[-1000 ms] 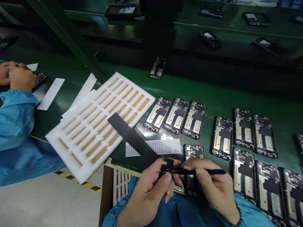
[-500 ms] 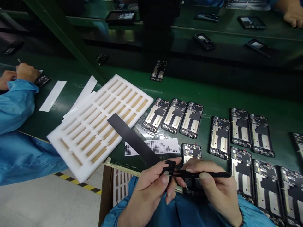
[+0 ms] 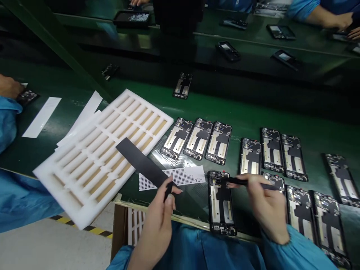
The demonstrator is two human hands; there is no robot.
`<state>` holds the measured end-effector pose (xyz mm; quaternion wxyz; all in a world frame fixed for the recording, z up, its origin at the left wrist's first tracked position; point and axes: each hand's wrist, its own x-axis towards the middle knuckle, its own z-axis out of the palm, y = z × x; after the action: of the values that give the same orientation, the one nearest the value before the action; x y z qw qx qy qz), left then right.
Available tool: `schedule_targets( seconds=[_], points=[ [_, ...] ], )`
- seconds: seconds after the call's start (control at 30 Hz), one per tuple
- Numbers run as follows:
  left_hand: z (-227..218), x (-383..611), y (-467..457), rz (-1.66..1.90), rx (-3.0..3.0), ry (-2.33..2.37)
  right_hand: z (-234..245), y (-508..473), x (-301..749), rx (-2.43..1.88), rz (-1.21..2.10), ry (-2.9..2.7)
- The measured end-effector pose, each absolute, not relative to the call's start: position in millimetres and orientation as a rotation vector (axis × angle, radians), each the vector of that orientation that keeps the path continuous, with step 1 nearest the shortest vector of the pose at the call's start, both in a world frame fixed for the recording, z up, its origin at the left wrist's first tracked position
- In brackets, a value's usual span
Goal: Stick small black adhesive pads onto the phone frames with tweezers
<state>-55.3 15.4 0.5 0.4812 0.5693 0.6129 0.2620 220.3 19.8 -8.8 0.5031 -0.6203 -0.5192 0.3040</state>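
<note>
My left hand (image 3: 159,215) is closed on a long black strip (image 3: 140,159); one end bends over between the fingers, and the rest slants up left across the white tray's edge. My right hand (image 3: 264,206), slightly blurred, grips black tweezers (image 3: 253,183). Their tip points left, over the upper part of an opened phone (image 3: 221,210) lying in front of me. A dark piece lies at the tip, but I cannot tell whether the tweezers still pinch it. Under the strip lies a white sheet with black dots (image 3: 185,176).
A white slotted foam tray (image 3: 84,213) lies left of centre. Several similar opened phones (image 3: 219,142) lie in groups behind and to the right. White paper strips (image 3: 42,117) and a co-worker's hand (image 3: 10,87) are at far left. Another person's arm (image 3: 326,18) shows at top right.
My hands have moved apart. The right hand has brought the tweezers from the left hand's fingers to the phone's upper part; the left hand has shifted left with the strip. The view has turned slightly right.
</note>
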Motion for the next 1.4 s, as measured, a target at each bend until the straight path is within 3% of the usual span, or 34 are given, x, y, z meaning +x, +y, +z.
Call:
schedule_targets(
  seconds=[0.13,0.33,1.4],
  points=[
    [-21,-37,9,0.376,2.266,1.412,-33,25,203,-1.464,0.794,-1.491],
    [-33,-24,14,0.197,2.646,1.38,-47,26,192,-1.356,0.795,-1.647],
    [-34,-27,25,0.035,2.814,1.281,-40,33,198,-1.419,0.967,-1.616]
  ],
)
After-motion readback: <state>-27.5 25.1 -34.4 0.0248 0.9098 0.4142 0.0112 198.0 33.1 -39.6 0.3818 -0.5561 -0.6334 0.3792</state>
